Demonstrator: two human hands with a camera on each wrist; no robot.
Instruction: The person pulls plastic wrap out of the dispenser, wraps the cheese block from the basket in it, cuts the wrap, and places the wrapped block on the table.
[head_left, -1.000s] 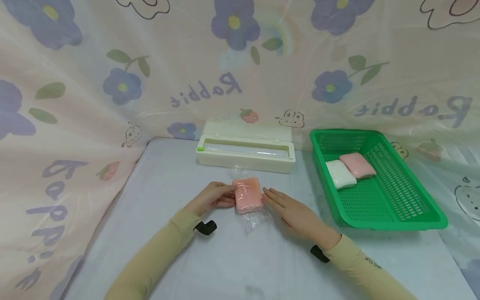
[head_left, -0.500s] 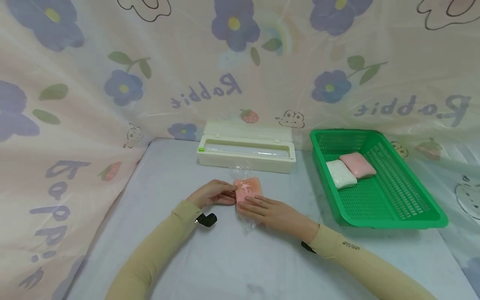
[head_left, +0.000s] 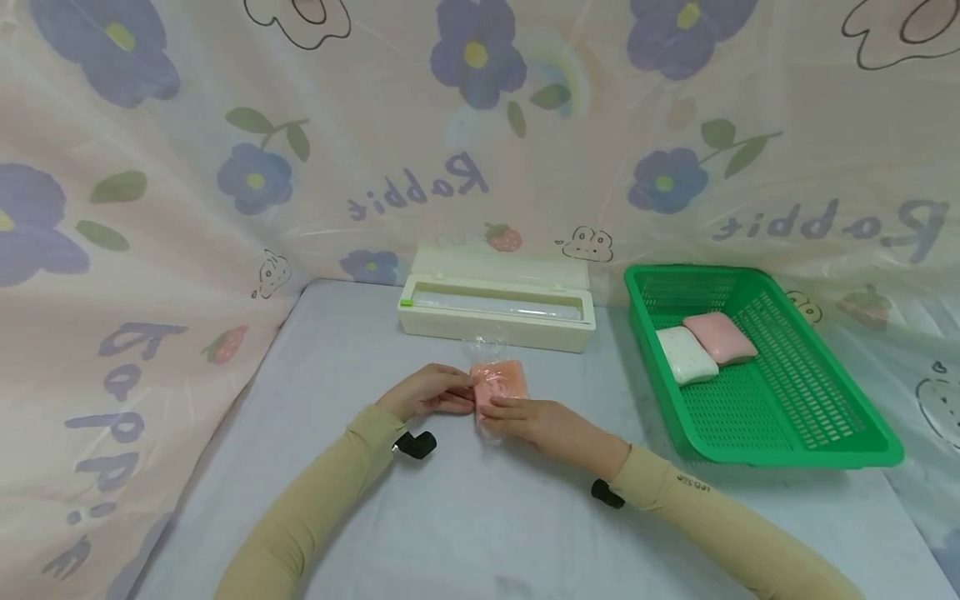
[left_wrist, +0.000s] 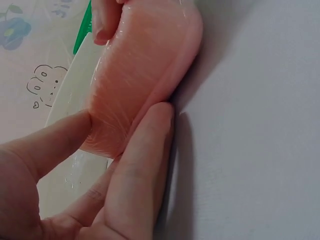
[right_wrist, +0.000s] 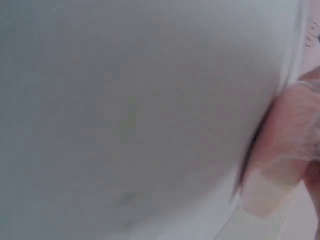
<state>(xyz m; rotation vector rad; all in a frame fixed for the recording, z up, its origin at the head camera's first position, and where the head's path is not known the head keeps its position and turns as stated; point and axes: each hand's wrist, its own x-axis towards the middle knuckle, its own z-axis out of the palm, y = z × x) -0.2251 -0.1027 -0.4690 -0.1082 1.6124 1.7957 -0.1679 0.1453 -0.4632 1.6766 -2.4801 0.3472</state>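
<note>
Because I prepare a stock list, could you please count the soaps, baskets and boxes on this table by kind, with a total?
Orange soap, white soap, pink soap: 3
Green basket: 1
White box: 1
Total: 5

Person on the job wears matching beige sleeves, left sleeve (head_left: 307, 504) and right sleeve (head_left: 738, 529) | Small dark lettering (head_left: 693, 482) behind right cuff (head_left: 636, 475) | Black stub (head_left: 607, 493) beside right cuff | Bent black bracket (head_left: 417, 445) well apart from right cuff

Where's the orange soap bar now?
Just below the head view's center, the orange soap bar is between the left hand and right hand, in front of the cling film dispenser.
</note>
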